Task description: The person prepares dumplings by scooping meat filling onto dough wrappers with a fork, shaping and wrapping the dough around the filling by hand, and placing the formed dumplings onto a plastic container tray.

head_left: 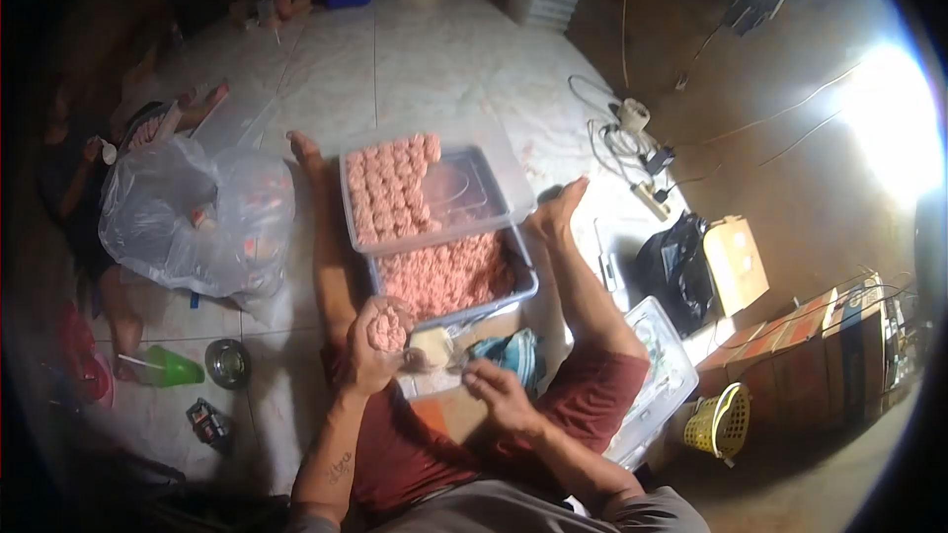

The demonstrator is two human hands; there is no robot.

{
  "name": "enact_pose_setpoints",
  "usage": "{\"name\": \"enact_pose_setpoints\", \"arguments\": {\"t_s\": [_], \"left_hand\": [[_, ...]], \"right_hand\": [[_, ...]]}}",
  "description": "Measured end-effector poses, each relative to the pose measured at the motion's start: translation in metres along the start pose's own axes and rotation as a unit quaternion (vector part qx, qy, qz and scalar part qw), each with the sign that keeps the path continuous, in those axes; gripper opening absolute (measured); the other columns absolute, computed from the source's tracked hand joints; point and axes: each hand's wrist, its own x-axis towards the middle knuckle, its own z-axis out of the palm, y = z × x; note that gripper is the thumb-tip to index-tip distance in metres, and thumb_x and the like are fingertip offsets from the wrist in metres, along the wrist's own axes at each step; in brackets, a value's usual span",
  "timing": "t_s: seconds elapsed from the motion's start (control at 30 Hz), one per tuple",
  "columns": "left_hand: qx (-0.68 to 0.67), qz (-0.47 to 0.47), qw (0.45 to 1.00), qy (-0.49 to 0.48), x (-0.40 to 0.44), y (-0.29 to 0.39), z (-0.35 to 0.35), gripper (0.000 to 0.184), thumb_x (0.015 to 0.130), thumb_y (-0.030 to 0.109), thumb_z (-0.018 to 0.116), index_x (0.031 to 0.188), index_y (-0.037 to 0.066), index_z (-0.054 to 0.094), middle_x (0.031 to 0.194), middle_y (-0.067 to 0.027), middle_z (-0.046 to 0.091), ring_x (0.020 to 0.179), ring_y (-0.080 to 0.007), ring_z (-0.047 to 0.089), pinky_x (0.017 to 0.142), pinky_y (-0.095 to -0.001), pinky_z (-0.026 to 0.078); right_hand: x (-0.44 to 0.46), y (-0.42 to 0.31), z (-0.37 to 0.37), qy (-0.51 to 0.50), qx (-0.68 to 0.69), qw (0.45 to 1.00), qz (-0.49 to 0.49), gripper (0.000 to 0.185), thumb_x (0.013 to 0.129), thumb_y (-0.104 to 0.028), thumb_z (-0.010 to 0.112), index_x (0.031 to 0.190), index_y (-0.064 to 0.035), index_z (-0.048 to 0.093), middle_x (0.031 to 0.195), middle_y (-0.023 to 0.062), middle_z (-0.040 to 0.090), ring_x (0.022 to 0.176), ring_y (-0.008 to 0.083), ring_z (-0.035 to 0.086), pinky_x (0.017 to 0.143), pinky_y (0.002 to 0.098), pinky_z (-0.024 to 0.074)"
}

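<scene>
My left hand [371,360] is closed around a round, crinkled pink clump [389,328], held at the near edge of a grey bin [454,316]. Loose pink crumbly pieces [449,271] fill much of that bin. Across the bin's far part rests a clear plastic tray [509,192], with rows of similar pink clumps [390,188] on its left side. My right hand [504,398] is closed, fingers pinched, beside a small container with a pale cream-coloured content [432,343]. What the pinched fingers hold is too blurred to tell. A blue-green cloth [513,355] lies just beyond the right hand.
A large clear plastic bag [168,217] sits at left, near another person. Nearby are a green scoop-like container [176,365] and a metal bowl [228,363]. At right are cables with a power strip [650,201], a black bag [671,266], a yellow basket [718,422] and cardboard boxes [800,345].
</scene>
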Motion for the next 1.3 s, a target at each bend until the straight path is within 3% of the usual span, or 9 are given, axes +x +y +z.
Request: {"name": "enact_pose_setpoints", "arguments": {"t_s": [0.13, 0.2, 0.4, 0.53, 0.73, 0.93, 1.13, 1.2, 1.3], "left_hand": [[0.093, 0.045, 0.995, -0.015, -0.010, -0.030, 0.032, 0.038, 0.077, 0.013, 0.091, 0.098, 0.003, 0.061, 0.091, -0.0060, 0.063, 0.084, -0.0147, 0.061, 0.076, -0.0314, 0.051], [0.061, 0.069, 0.990, 0.111, -0.001, -0.044, 0.044, 0.036, 0.076, 0.014, 0.092, 0.094, 0.003, 0.063, 0.089, -0.0067, 0.065, 0.082, -0.0145, 0.061, 0.075, -0.0298, 0.052], [-0.016, -0.015, 1.000, 0.018, -0.008, 0.024, 0.001, 0.036, 0.074, 0.014, 0.092, 0.089, 0.005, 0.061, 0.081, -0.0008, 0.063, 0.074, -0.0100, 0.059, 0.069, -0.0255, 0.049], [0.159, 0.033, 0.986, -0.028, -0.013, -0.025, 0.030, 0.032, 0.077, 0.005, 0.082, 0.096, 0.005, 0.056, 0.080, -0.0042, 0.058, 0.071, -0.0142, 0.056, 0.065, -0.0313, 0.048], [0.152, 0.053, 0.986, -0.038, -0.003, -0.013, 0.004, 0.071, 0.065, 0.029, 0.098, 0.119, 0.006, 0.058, 0.089, -0.0060, 0.063, 0.077, -0.0160, 0.058, 0.072, -0.0329, 0.052], [0.254, -0.061, 0.959, -0.106, -0.003, -0.015, 0.005, 0.050, 0.072, 0.017, 0.094, 0.111, 0.002, 0.065, 0.096, -0.0094, 0.071, 0.087, -0.0170, 0.069, 0.078, -0.0332, 0.056], [0.083, -0.034, 0.989, -0.113, -0.007, 0.013, -0.010, 0.047, 0.074, 0.019, 0.091, 0.109, 0.003, 0.065, 0.091, -0.0149, 0.071, 0.084, -0.0242, 0.072, 0.078, -0.0354, 0.055], [0.210, 0.001, 0.971, -0.116, -0.004, -0.006, -0.008, 0.038, 0.074, 0.008, 0.085, 0.105, 0.003, 0.063, 0.089, -0.0158, 0.070, 0.084, -0.0285, 0.072, 0.076, -0.0360, 0.055], [0.265, 0.036, 0.962, -0.059, -0.006, -0.013, 0.006, 0.033, 0.074, 0.007, 0.083, 0.099, 0.003, 0.063, 0.085, -0.0147, 0.070, 0.078, -0.0298, 0.071, 0.070, -0.0374, 0.055]], "right_hand": [[0.023, 0.009, 0.040, 0.067, -0.171, 0.946, -0.269, 0.021, 0.095, 0.007, 0.057, 0.113, 0.0018, 0.065, 0.095, 0.0135, 0.059, 0.091, 0.0278, 0.059, 0.084, 0.0374, 0.0466], [0.030, 0.009, 0.034, 0.092, -0.289, 0.929, -0.210, 0.024, 0.093, 0.009, 0.055, 0.113, 0.0010, 0.066, 0.095, 0.0157, 0.057, 0.092, 0.0288, 0.058, 0.084, 0.0375, 0.0467], [0.000, -0.012, -0.002, 0.005, -0.079, 0.994, -0.075, 0.028, 0.099, 0.009, 0.053, 0.120, 0.0003, 0.067, 0.103, 0.0083, 0.054, 0.095, 0.0172, 0.055, 0.084, 0.0266, 0.0443], [0.017, 0.020, 0.035, 0.086, -0.242, 0.922, -0.291, 0.009, 0.098, 0.003, 0.059, 0.106, 0.0029, 0.063, 0.090, 0.0081, 0.056, 0.082, 0.0199, 0.056, 0.078, 0.0302, 0.0470], [0.008, -0.061, 0.012, 0.141, -0.289, 0.924, -0.208, 0.031, 0.087, 0.003, 0.061, 0.117, -0.0027, 0.066, 0.091, 0.0172, 0.063, 0.086, 0.0361, 0.065, 0.070, 0.0414, 0.0537], [0.018, -0.080, -0.012, 0.048, -0.506, 0.814, -0.282, 0.031, 0.088, 0.007, 0.061, 0.118, -0.0025, 0.067, 0.095, 0.0180, 0.064, 0.089, 0.0380, 0.066, 0.075, 0.0419, 0.0549], [-0.006, -0.102, 0.003, 0.088, -0.296, 0.950, -0.043, 0.011, 0.094, 0.001, 0.064, 0.105, 0.0012, 0.063, 0.089, 0.0179, 0.066, 0.080, 0.0351, 0.068, 0.072, 0.0390, 0.0528], [-0.004, -0.092, 0.009, 0.067, -0.327, 0.927, -0.172, 0.007, 0.093, 0.003, 0.064, 0.099, 0.0021, 0.061, 0.089, 0.0214, 0.064, 0.081, 0.0388, 0.064, 0.072, 0.0419, 0.0509], [-0.005, -0.087, 0.020, 0.086, -0.318, 0.934, -0.135, 0.007, 0.092, 0.005, 0.064, 0.098, 0.0023, 0.062, 0.089, 0.0222, 0.063, 0.083, 0.0401, 0.064, 0.073, 0.0422, 0.0507]]}}
